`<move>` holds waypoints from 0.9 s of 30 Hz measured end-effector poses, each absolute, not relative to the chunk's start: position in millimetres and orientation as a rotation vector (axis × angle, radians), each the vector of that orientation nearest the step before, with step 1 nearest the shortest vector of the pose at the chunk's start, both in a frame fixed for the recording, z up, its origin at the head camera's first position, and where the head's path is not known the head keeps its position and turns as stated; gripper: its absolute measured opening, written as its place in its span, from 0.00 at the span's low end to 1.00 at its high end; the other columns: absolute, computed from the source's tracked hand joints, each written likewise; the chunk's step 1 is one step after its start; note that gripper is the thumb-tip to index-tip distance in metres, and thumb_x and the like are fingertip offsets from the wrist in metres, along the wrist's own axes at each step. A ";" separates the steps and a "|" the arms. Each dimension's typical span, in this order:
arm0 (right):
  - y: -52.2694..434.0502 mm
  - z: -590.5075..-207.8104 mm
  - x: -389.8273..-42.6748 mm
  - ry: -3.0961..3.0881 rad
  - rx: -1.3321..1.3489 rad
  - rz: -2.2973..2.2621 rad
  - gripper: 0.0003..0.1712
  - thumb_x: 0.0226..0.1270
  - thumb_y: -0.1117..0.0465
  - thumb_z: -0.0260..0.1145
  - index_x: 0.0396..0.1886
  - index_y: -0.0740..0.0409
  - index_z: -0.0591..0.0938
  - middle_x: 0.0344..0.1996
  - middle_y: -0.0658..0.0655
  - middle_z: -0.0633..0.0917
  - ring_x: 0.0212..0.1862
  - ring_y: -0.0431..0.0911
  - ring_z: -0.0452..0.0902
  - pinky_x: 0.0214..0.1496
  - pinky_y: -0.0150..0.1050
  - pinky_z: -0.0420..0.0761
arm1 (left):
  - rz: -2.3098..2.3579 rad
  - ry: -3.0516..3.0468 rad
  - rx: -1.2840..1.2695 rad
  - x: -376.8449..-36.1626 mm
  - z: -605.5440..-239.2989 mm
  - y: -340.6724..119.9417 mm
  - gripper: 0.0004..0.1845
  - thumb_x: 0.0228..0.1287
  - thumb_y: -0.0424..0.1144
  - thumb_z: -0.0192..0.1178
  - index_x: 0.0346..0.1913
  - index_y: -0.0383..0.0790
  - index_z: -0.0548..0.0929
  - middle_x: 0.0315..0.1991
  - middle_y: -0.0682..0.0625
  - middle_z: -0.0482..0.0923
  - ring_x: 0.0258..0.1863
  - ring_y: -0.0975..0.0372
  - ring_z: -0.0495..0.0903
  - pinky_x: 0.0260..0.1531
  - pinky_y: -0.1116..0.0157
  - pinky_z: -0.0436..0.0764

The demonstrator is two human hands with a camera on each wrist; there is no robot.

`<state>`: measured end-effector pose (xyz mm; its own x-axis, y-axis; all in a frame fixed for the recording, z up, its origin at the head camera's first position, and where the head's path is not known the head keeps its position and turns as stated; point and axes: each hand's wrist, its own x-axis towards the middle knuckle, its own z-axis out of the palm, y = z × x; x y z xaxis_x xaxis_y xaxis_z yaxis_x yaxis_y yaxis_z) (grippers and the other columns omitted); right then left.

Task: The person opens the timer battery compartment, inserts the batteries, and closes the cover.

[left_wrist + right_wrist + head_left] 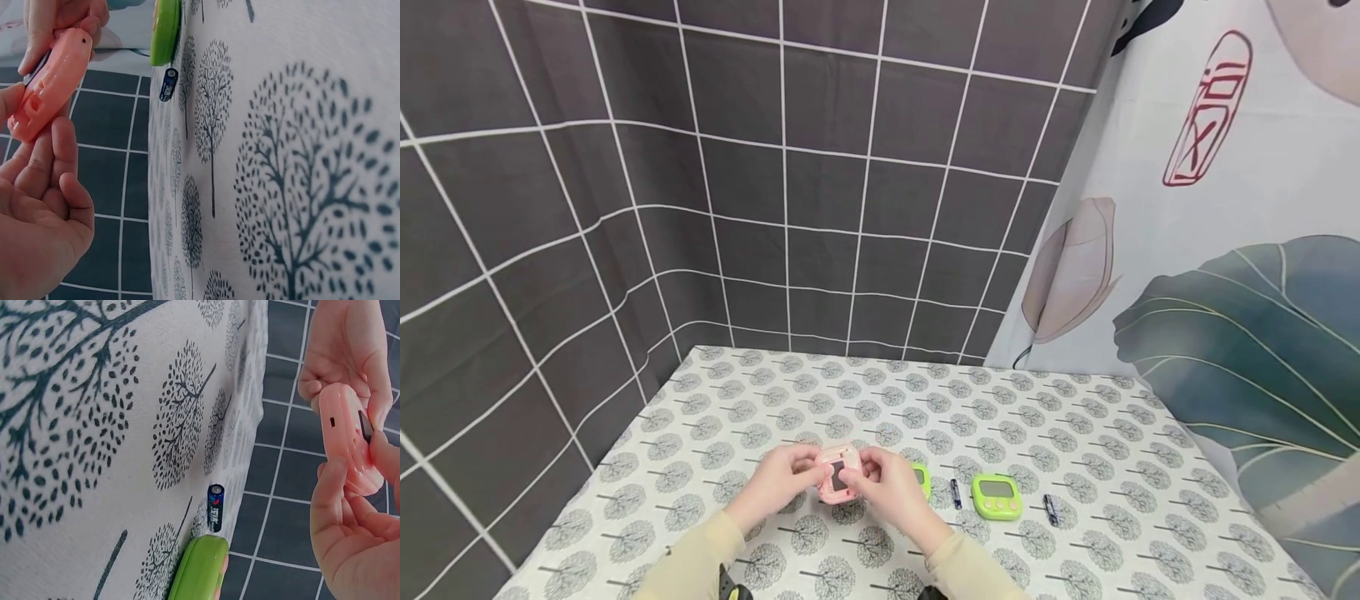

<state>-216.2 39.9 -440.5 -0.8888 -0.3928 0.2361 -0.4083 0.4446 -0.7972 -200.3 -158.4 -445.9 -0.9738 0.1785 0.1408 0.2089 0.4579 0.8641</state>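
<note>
A pink plastic timer with a dark rectangle on its face is held up above the cloth between both hands. My left hand pinches its left side, thumb on the face and fingers behind, as the left wrist view shows on the pink timer. On the opposite side, my right hand grips the edge, its thumb close to the dark rectangle. In the right wrist view the pink timer shows a small slot in its side wall. Fingers cover parts of the casing.
Right of the hands, a green timer with a grey screen lies on the tree-print cloth. A second green timer is partly hidden by the right hand. Two dark batteries lie beside them. A dark gridded curtain hangs behind.
</note>
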 end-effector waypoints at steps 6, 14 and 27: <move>42.2 -436.8 -217.7 -2.697 0.719 1.617 0.16 0.59 0.54 0.69 0.37 0.64 0.82 0.23 0.49 0.83 0.21 0.36 0.76 0.22 0.30 0.79 | -1.614 -2.666 -0.389 -200.7 -444.3 -157.6 0.13 0.63 0.44 0.61 0.44 0.38 0.81 0.43 0.43 0.84 0.45 0.50 0.83 0.47 0.54 0.81; 47.1 -439.1 -220.6 -2.692 0.704 1.946 0.14 0.60 0.59 0.68 0.37 0.67 0.82 0.21 0.53 0.83 0.21 0.39 0.78 0.25 0.33 0.82 | -1.691 -2.680 -0.427 -201.4 -446.1 -158.2 0.15 0.66 0.44 0.58 0.47 0.36 0.79 0.43 0.43 0.84 0.41 0.58 0.83 0.42 0.66 0.81; 47.9 -437.9 -220.3 -2.668 0.610 2.114 0.11 0.58 0.64 0.67 0.36 0.70 0.81 0.18 0.51 0.81 0.19 0.39 0.75 0.24 0.32 0.81 | -1.722 -2.663 -0.477 -198.7 -442.1 -156.6 0.15 0.66 0.41 0.57 0.48 0.34 0.79 0.41 0.43 0.84 0.40 0.58 0.83 0.42 0.66 0.81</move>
